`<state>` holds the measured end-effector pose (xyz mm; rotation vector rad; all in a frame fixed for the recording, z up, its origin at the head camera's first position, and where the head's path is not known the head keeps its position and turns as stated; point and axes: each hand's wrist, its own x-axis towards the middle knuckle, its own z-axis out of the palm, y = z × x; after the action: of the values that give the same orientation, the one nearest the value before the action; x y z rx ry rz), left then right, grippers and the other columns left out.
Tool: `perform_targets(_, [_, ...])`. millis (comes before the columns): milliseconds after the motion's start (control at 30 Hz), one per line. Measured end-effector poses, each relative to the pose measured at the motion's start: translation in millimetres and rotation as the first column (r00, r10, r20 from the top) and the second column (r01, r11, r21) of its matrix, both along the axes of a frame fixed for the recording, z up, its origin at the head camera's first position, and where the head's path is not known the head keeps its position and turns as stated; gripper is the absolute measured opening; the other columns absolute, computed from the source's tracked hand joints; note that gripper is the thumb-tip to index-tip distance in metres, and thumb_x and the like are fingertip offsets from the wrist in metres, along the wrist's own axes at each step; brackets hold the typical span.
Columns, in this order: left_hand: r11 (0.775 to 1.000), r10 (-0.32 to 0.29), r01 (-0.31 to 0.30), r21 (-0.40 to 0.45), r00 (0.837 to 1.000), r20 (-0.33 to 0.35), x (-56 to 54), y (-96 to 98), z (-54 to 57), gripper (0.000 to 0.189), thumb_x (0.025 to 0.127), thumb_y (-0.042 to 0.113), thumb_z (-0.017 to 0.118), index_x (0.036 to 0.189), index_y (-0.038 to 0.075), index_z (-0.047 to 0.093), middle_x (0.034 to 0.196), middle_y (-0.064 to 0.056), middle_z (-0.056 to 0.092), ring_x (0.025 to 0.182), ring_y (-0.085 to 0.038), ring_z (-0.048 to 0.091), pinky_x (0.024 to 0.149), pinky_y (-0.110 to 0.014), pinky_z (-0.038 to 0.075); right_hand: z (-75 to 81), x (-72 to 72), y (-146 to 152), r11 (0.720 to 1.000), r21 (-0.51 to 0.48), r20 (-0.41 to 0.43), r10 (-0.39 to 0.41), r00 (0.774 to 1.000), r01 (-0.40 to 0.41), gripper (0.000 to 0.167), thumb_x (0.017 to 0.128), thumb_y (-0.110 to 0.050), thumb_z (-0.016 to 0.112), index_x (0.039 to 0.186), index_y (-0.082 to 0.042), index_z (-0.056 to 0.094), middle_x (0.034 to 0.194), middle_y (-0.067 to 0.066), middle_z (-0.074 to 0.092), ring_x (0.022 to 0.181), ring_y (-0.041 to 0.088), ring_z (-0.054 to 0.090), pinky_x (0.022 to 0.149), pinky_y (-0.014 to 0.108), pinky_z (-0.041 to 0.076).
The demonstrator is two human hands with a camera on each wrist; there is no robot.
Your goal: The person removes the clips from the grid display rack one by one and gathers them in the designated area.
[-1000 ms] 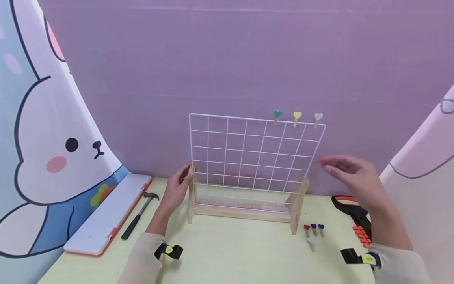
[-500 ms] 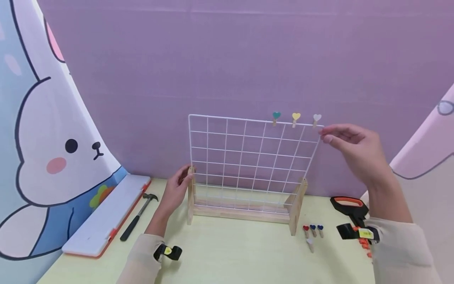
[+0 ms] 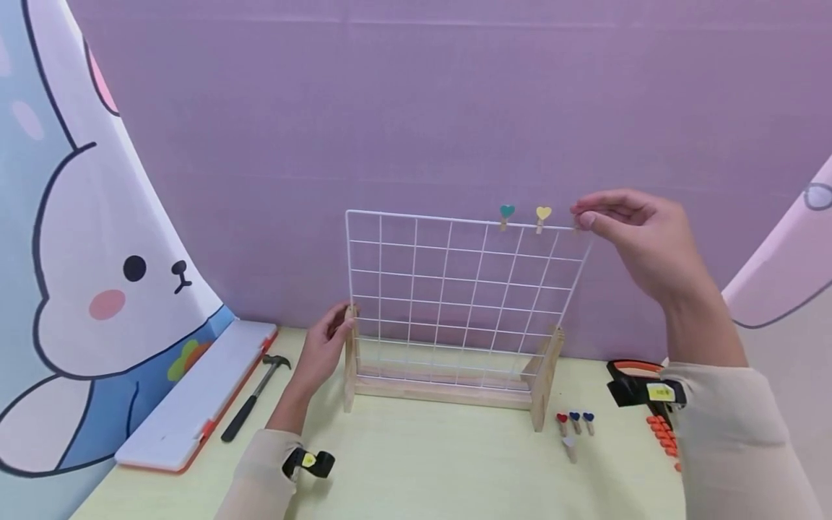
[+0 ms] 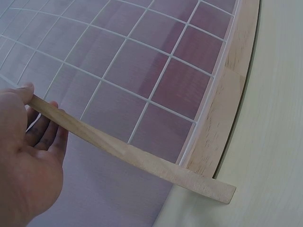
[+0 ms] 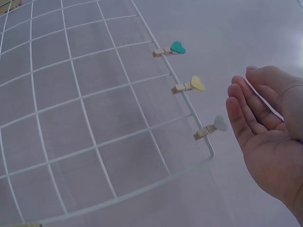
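Note:
A white wire grid (image 3: 448, 289) stands upright in a wooden stand (image 3: 442, 390). My left hand (image 3: 325, 343) grips the top of the stand's left side post (image 4: 128, 156), thumb on one side and fingers on the other. My right hand (image 3: 640, 242) is raised by the grid's top right corner. The right wrist view shows its fingers loosely bent and holding nothing, beside a white heart clothespin (image 5: 210, 128) on the top wire; in the head view the hand hides that clothespin. Left along the wire are a yellow heart clothespin (image 3: 542, 217) and a green one (image 3: 505, 215).
Several loose heart clothespins (image 3: 575, 420) lie on the table right of the stand. Beyond them are a black and orange tool (image 3: 640, 372) and orange pieces (image 3: 661, 433), partly behind the right sleeve. A hammer (image 3: 256, 397) and white case (image 3: 195, 401) lie at left.
My right hand has risen and moved left to the top right corner, covering the white clothespin in the head view. The left hand and grid have stayed in place.

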<state>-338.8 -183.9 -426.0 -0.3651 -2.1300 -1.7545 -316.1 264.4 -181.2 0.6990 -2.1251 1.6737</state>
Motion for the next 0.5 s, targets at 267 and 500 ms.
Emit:
perform_targets(267, [1.000, -0.008, 0.008, -0.002, 1.000, -0.009, -3.7, 0.9, -2.7, 0.046, 0.108, 0.026, 0.056, 0.149, 0.007, 0.052, 0.146, -0.017, 0.061, 0.122, 0.000, 0.058, 0.099, -0.006, 0.046, 11.1, -5.7, -14.6, 0.999, 0.022, 0.012, 0.024, 1.000, -0.024, 0.033, 0.092, -0.011, 0.079, 0.122, 0.001, 0.072, 0.109, -0.003, 0.080, 0.102, 0.009, 0.073, 0.086, 0.015, 0.056])
perform_targets(500, [1.000, -0.005, 0.005, 0.005, 1.000, -0.009, -5.2, 0.2, -3.1, 0.045, 0.108, 0.026, 0.056, 0.149, 0.008, 0.052, 0.146, -0.016, 0.061, 0.119, 0.003, 0.058, 0.099, -0.007, 0.047, 15.7, -15.0, -30.1, 0.996, -0.002, 0.023, 0.085, 0.996, -0.084, 0.030, 0.091, -0.010, 0.079, 0.118, 0.001, 0.073, 0.104, -0.003, 0.081, 0.099, 0.009, 0.073, 0.070, 0.015, 0.052])
